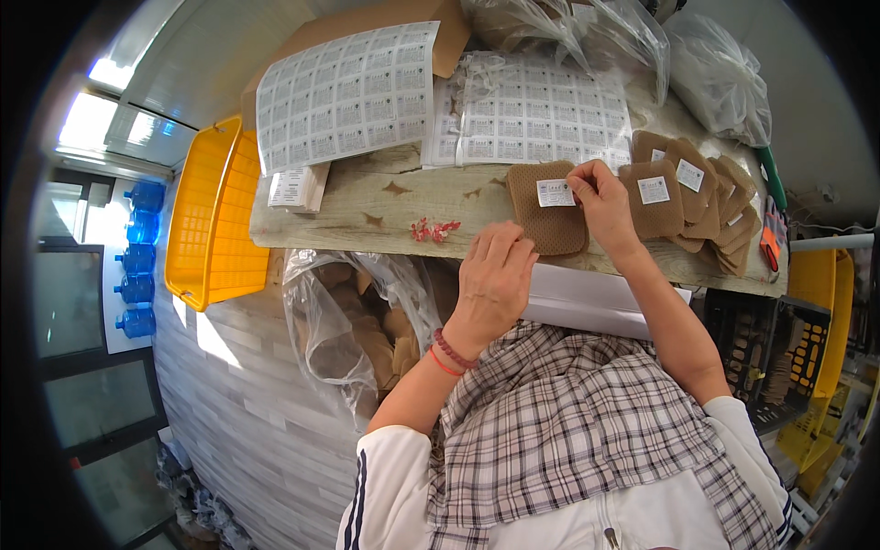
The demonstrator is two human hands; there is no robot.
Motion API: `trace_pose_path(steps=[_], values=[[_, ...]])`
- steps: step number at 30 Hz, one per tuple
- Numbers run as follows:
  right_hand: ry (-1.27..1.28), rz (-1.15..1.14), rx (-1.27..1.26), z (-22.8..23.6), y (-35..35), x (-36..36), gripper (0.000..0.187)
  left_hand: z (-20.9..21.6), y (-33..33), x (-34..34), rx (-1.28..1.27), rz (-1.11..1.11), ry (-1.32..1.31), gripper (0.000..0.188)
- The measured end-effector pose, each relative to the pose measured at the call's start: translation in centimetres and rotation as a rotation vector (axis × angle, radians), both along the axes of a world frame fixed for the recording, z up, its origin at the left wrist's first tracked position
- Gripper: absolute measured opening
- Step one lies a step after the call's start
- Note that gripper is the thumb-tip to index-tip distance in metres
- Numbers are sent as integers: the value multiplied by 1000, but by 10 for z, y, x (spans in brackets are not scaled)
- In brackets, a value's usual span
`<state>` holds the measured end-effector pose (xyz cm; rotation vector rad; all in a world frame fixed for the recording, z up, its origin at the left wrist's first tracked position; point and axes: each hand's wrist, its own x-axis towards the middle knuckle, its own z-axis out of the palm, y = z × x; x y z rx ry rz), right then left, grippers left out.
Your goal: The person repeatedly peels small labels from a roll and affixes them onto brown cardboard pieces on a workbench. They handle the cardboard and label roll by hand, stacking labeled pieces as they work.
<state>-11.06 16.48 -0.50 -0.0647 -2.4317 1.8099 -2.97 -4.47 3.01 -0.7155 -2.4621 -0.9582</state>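
A brown, rounded-square textured pad (553, 231) lies at the table's front edge. On its upper part is a small white printed label (555, 192), whose right end is pinched by the thumb and fingers of my right hand (602, 203). My left hand (496, 280) is beside the pad's lower left side, its fingers curled together; what they hold, if anything, is hidden. To the right lies a loose pile of similar brown pads (701, 197), several bearing white labels.
Label sheets (348, 96) cover the table's back, near clear plastic bags (720, 78). Red scraps (434, 229) lie left of my hands. A yellow basket (206, 215) stands left; a plastic bag of brown pieces (353, 325) sits below the edge. Orange-grey gloves (775, 238) hang right.
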Motion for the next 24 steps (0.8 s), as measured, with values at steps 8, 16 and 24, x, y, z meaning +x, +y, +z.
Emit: trace_pose_path(steps=[8,16,24], values=[[57,-58,94,-2,-9,4,10,-22,10,-8,-161,-50,-38,41],[70,-57,137,2,-13,5,10,-22,10,-7,-178,-58,-37,39],[97,-64,182,2,-14,5,8,-22,11,-7,-170,-44,-44,41]])
